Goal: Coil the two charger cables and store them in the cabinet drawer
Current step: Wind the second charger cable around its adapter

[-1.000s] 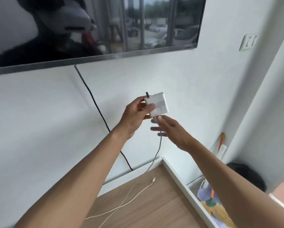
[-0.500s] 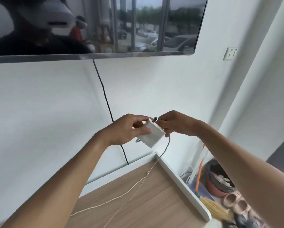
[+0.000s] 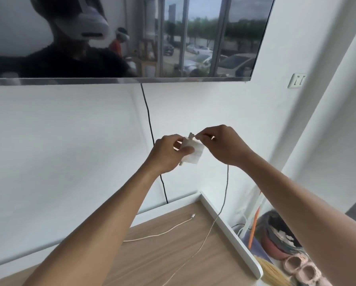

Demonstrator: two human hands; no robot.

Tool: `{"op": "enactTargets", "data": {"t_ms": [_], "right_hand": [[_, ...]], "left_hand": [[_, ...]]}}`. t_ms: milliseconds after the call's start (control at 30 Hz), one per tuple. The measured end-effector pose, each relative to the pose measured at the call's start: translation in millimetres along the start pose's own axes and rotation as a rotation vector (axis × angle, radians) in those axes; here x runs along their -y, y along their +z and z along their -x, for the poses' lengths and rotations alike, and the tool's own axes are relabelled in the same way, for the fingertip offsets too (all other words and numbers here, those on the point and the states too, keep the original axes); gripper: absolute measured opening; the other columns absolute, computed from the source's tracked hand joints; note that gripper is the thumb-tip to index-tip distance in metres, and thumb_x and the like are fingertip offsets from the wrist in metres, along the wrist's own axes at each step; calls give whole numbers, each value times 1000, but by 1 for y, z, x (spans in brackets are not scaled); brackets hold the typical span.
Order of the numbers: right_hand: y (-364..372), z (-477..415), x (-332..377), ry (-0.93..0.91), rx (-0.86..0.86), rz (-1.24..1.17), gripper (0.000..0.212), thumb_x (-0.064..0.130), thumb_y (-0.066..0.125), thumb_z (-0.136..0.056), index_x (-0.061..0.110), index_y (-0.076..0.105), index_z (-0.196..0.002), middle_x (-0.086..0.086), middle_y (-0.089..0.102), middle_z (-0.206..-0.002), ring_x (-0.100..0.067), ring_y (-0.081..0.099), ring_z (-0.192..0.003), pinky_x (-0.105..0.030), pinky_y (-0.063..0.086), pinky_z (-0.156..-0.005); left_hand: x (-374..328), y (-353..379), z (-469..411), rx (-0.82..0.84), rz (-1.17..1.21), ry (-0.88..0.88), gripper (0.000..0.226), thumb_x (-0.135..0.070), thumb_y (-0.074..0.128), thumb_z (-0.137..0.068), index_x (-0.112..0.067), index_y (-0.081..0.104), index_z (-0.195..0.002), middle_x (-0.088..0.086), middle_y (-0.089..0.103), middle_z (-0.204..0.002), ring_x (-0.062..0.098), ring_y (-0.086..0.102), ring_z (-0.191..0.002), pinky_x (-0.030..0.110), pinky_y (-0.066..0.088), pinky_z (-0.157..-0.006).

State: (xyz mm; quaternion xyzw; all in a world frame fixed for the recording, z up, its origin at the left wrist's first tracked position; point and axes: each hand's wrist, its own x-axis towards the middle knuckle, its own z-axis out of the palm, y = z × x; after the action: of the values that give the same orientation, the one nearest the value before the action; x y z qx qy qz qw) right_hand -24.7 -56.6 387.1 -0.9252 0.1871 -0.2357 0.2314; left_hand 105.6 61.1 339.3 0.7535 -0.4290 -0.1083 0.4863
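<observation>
my left hand (image 3: 169,153) grips a white square plastic charger block (image 3: 193,154) in the air in front of the white wall, thumb across its near face and fingers curled behind it. my right hand (image 3: 221,147) is just beside it, the fingertips closed in a pinch on the small plug at the block's top corner; i cannot tell whether the plug is seated in the block or free of it. a thin pale charger cable (image 3: 226,186) hangs from under my right hand, crosses the white raised edge of the light wooden worktop (image 3: 173,256) and runs on across the wood toward the bottom of the view. a second thin cream cable (image 3: 164,232) lies loose on the worktop, well apart from my hands, its connector end pointing toward the back corner. neither cable is coiled. behind my left hand a black cord (image 3: 149,120) drops down the wall from a dark wall-mounted screen (image 3: 214,38). to the right of the worktop, lower down, are a straw broom (image 3: 270,271) and pink slippers (image 3: 303,269).
</observation>
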Motion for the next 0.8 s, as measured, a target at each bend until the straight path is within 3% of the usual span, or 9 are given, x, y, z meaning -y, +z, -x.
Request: {"op": "enactTargets", "data": {"t_ms": [100, 200, 300, 367, 467, 567, 700, 800], "right_hand": [[-4, 10, 1, -92, -97, -10, 28, 17, 44, -96, 15, 71, -103, -1, 71, -98, -24, 60, -79, -32, 47, -70], [-8, 21, -4, -201, -180, -24, 30, 17, 45, -97, 18, 67, -117, 1, 64, -88, -11, 53, -70, -24, 42, -64], [-13, 33, -12, -288, -259, -85, 28, 16, 48, -97, 20, 67, -116, 4, 54, -76, -9, 50, -62, -27, 41, -58], [-16, 41, -21, -312, -284, -142, 27, 15, 50, -97, 20, 66, -118, 3, 56, -77, -9, 51, -62, -28, 44, -58], [-21, 49, -35, -322, -299, -261, 28, 15, 51, -97, 18, 65, -121, 10, 55, -80, -1, 52, -62, -16, 38, -58], [-22, 57, -48, -339, -305, -308, 29, 16, 51, -97, 20, 64, -122, 12, 55, -80, -4, 50, -58, -18, 38, -55], [-20, 72, -62, -382, -334, -271, 29, 16, 54, -95, 26, 65, -120, 10, 52, -77, -16, 49, -56, -33, 45, -50], [-17, 80, -69, -376, -324, -226, 27, 21, 55, -94, 30, 66, -116, 10, 50, -70, -15, 46, -56, -32, 43, -49]], "left_hand": [[-18, -2, 1, -39, 215, -62, 6, -33, 71, -85, -30, 69, -90, 2, 73, -91, 18, 73, -80, 35, 59, -80], [-38, 4, 2, -123, 325, -104, 14, -30, 70, -88, -17, 71, -92, 9, 74, -92, 19, 73, -74, 34, 61, -76], [-58, 16, 4, -152, 520, -212, 28, -30, 68, -89, -5, 70, -100, 10, 73, -96, 18, 72, -70, 27, 60, -72], [-72, 25, 9, -135, 630, -264, 36, -31, 67, -89, 0, 68, -107, 9, 73, -95, 20, 73, -73, 28, 60, -75], [-90, 39, 15, -120, 756, -279, 38, -28, 64, -91, 5, 66, -109, 10, 72, -90, 20, 71, -77, 29, 61, -75], [-103, 51, 23, -157, 751, -282, 38, -28, 63, -92, 5, 65, -110, 9, 71, -87, 17, 71, -73, 27, 60, -71], [-110, 62, 33, -182, 651, -316, 34, -26, 66, -90, 5, 67, -104, 10, 71, -85, 19, 71, -68, 30, 61, -69], [-110, 64, 38, -200, 565, -316, 29, -22, 67, -90, 5, 68, -100, 15, 70, -87, 23, 71, -66, 34, 61, -70]]}}
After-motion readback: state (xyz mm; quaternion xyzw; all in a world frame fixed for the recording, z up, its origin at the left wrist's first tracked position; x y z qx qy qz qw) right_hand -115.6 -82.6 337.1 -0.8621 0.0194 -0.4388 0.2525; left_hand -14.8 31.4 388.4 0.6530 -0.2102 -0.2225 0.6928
